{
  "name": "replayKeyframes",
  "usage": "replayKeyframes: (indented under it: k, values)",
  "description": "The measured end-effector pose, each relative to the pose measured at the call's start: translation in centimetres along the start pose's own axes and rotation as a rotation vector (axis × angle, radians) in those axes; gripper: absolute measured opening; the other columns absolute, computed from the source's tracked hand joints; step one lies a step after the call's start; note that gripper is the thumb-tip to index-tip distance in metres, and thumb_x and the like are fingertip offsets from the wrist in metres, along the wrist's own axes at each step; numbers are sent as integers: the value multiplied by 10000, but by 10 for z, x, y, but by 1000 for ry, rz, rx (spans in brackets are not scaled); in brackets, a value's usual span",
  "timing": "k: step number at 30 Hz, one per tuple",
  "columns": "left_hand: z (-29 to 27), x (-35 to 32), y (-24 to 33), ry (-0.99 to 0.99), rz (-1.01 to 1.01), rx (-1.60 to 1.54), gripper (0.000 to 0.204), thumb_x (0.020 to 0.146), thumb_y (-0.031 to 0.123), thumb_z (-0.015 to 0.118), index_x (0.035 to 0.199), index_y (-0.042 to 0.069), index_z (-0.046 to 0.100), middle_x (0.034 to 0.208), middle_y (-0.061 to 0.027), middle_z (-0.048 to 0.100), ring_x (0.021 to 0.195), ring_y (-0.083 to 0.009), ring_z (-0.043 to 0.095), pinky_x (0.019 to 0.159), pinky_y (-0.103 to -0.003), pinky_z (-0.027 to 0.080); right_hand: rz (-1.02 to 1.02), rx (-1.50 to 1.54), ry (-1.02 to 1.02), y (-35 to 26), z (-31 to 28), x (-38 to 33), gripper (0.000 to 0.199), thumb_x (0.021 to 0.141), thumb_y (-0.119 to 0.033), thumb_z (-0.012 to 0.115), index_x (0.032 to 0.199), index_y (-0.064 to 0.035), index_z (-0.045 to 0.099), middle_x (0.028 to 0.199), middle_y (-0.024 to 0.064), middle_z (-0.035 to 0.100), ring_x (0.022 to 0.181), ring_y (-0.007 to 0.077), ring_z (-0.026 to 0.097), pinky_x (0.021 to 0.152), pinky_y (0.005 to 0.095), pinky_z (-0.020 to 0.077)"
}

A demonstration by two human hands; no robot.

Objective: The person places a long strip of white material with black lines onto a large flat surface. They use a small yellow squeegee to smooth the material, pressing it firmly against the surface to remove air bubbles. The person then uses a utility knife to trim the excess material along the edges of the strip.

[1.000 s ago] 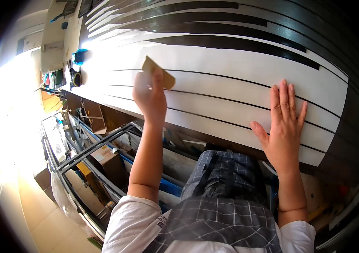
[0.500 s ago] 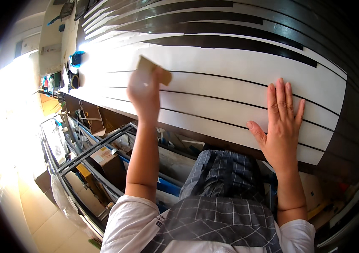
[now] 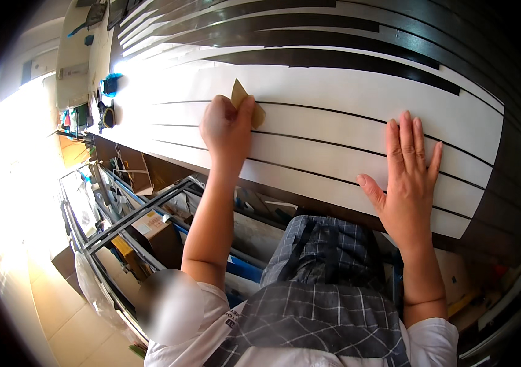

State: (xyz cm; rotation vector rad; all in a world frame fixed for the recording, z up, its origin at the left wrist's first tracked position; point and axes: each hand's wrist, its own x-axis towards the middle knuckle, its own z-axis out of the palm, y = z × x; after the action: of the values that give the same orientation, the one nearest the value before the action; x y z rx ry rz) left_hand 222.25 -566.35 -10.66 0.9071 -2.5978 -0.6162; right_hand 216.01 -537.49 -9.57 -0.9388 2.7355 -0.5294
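Note:
A small flat tan piece [image 3: 238, 92], perhaps sandpaper or stiff card, is pinched in my left hand [image 3: 226, 129], its pointed corner sticking up past the thumb. That hand is over a long white panel [image 3: 327, 88] crossed by thin black lines or gaps. Farther right, my right hand [image 3: 408, 174] lies flat on the panel with its fingers stretched out and thumb spread.
Black strips [image 3: 358, 60] lie along the panel's far side. The dark table [image 3: 492, 202] shows beyond its right end. Below the left edge stands a metal rack [image 3: 132, 217] with a cardboard box [image 3: 157, 235]. A blue item [image 3: 111, 84] sits far left.
My left hand has moved to the right with the tan piece, which is now turned more edge-on. My right hand has stayed nearly in place.

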Motion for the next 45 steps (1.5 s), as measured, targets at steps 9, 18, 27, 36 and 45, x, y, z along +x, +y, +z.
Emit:
replayKeyframes:
  k: [9,18,27,36,45]
  values:
    - [-1,5,-17,140,-49,-303,384,857,284,743,715,20,504,679,-97,557,629,-237,538,618,-367,445,-3,11,13,0,0,1,860,848,-432,687,1523,-54,310,1602,114,263,1480,288,249,1176,574,134]
    - [-11,19,-33,100,-149,139,358,857,235,755,665,49,518,615,-34,575,583,-92,495,566,-276,445,-1,8,10,1,-1,0,861,846,-425,691,1521,-48,313,1601,115,266,1478,292,252,1173,578,138]
    - [5,10,-8,-40,-110,118,385,859,339,701,728,10,551,711,-158,598,688,-351,584,662,-424,467,-8,-11,16,1,-2,0,845,848,-434,689,1508,-43,335,1595,117,280,1471,287,269,1167,587,149]
    - [-16,-41,2,48,-140,-404,147,870,158,721,914,29,666,764,-29,640,689,-111,549,644,-273,450,-11,221,131,-10,-14,1,826,855,-396,705,1495,-22,339,1562,163,329,1452,332,305,1156,598,155]
    - [-40,-55,13,-416,85,-746,269,882,59,689,1135,-3,621,918,-88,659,820,-180,619,765,-286,484,39,860,237,-98,6,38,80,817,0,714,862,-20,650,755,86,616,735,246,616,659,327,488]
